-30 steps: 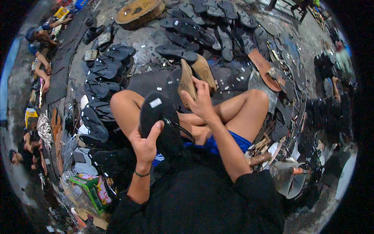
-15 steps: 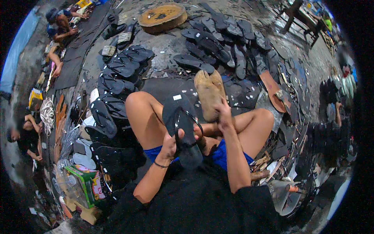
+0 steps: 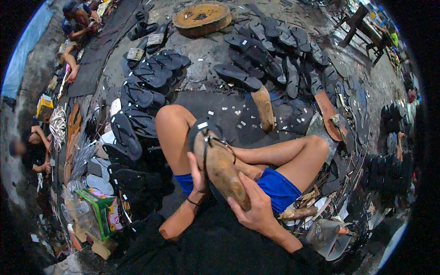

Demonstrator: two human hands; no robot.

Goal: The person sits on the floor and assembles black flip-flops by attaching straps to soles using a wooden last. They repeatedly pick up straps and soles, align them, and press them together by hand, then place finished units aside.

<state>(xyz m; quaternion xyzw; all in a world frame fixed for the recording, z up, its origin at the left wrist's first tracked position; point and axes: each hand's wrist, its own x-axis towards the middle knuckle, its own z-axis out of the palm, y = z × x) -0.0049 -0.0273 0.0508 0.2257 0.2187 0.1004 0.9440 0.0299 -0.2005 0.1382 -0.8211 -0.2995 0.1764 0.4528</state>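
Note:
A black flip-flop (image 3: 196, 130) with shiny thong straps and a small white label at its toe lies tilted before my lap. My left hand (image 3: 197, 179) holds its left side, thumb stretched up along the edge. On top of the sole rests a brown wooden shoe last (image 3: 224, 170), its front part under the straps. My right hand (image 3: 254, 204) is closed round the heel end of this last, fingers and thumb on opposite sides. Another wooden last (image 3: 263, 112) lies on the dark mat (image 3: 197, 103) beyond my legs, its upper end against a black sandal (image 3: 238, 78).
Rows of black flip-flops (image 3: 151, 73) stand at the left, more piled at the far right. A round wooden block (image 3: 201, 19) sits at the back. Beside me are a green box (image 3: 98, 213) and a clear plastic container (image 3: 327, 238). Two people (image 3: 75, 23) work at the left.
My right hand has lifted one of the two lasts off the mat and brought it onto the flip-flop, under its straps. The view has shifted slightly.

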